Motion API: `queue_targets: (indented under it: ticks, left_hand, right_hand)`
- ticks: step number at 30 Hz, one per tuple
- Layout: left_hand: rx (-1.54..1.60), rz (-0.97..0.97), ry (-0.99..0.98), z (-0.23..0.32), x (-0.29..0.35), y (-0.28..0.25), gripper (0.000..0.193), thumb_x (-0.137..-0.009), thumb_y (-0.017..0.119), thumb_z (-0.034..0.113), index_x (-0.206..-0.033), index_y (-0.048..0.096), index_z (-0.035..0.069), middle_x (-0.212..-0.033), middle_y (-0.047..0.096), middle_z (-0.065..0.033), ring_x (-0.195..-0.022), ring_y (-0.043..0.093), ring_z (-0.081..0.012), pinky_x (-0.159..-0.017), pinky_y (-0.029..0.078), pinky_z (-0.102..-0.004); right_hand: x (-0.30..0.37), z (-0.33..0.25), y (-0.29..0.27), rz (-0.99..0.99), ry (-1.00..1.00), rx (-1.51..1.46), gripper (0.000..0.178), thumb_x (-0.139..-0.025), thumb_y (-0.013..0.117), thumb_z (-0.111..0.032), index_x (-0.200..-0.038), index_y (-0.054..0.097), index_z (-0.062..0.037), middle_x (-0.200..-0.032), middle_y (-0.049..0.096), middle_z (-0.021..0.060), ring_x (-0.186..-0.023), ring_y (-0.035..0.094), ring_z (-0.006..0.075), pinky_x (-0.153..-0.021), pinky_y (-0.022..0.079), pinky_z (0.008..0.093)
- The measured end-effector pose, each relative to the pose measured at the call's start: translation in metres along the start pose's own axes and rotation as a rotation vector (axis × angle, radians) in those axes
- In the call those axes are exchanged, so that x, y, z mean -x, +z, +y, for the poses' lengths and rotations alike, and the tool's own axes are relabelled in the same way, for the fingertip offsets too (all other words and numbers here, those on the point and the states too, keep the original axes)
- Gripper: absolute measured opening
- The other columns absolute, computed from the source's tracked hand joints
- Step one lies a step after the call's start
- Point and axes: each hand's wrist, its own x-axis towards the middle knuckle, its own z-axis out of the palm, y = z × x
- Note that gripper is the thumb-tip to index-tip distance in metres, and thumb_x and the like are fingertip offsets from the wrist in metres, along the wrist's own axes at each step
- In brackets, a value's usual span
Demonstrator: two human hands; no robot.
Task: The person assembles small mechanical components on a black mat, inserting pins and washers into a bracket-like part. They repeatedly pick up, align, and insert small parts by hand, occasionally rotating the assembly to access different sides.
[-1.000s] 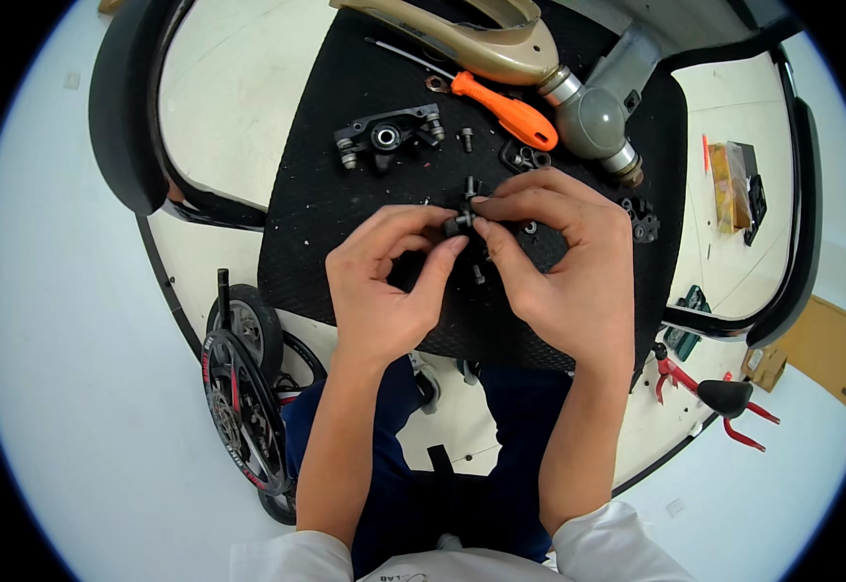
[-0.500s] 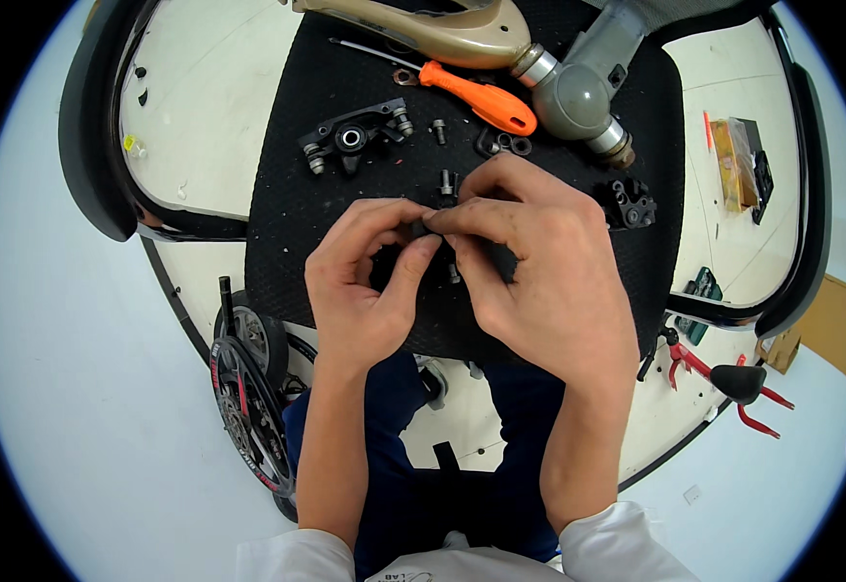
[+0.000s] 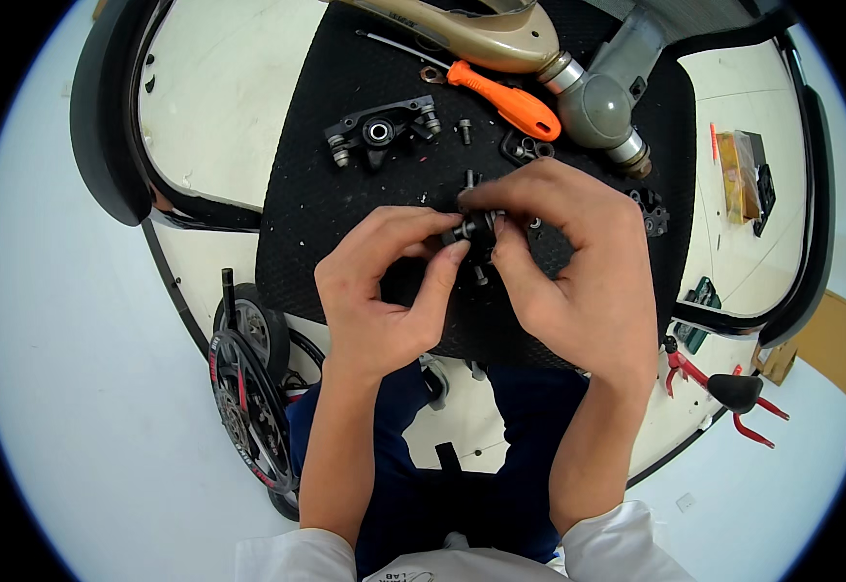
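Note:
Over the black mesh seat, my left hand [image 3: 379,296] is closed in a pinch on a small bolt [image 3: 458,233] with a dark and silver body. My right hand [image 3: 583,276] is closed too, its thumb and fingertips on a dark ring-like piece [image 3: 484,225] at the bolt's right end; the fingers partly hide it. Just behind the fingertips a thin bolt [image 3: 469,178] stands out against the seat, and another small bolt [image 3: 481,276] lies below them. A black brake caliper [image 3: 380,132] rests behind my left hand, with a loose bolt [image 3: 464,131] to its right.
An orange-handled screwdriver [image 3: 505,100] lies by a beige and grey metal frame part [image 3: 597,107]. Several rings [image 3: 529,148] and a second black caliper part [image 3: 654,211] sit at the right. Armrests [image 3: 108,126] flank the seat. A wheeled assembly [image 3: 248,388] and red-handled tool [image 3: 723,388] stand lower down.
My hands have drawn slightly apart, so the silver and dark bolt between them now shows. The whole view has shifted, with the seat and its parts further right.

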Motion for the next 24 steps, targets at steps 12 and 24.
queue_targets:
  ticks: [12,24]
  left_hand:
    - [-0.217,-0.064,0.145,-0.003,-0.006,-0.015,0.018,-0.076,0.075,-0.007,-0.092,0.072,0.001,-0.088,0.071,-0.0115,-0.077,0.071,-0.0232,-0.069,0.056,-0.0285]
    - [-0.102,-0.069,0.011,-0.005,-0.006,-0.011,0.017,-0.078,0.075,-0.006,-0.094,0.072,0.001,-0.090,0.071,-0.0109,-0.080,0.071,-0.0213,-0.068,0.055,-0.0254]
  right_hand:
    - [-0.004,0.020,0.000,-0.045,0.168,-0.530,0.015,-0.082,0.062,0.006,-0.093,0.072,0.0091,-0.088,0.073,0.0125,-0.082,0.071,0.0151,-0.079,0.058,0.0271]
    - [-0.013,0.036,-0.002,-0.123,0.116,-0.455,0.015,-0.084,0.067,0.006,-0.097,0.074,0.0067,-0.087,0.074,0.0120,-0.081,0.072,0.0152,-0.075,0.059,0.0267]
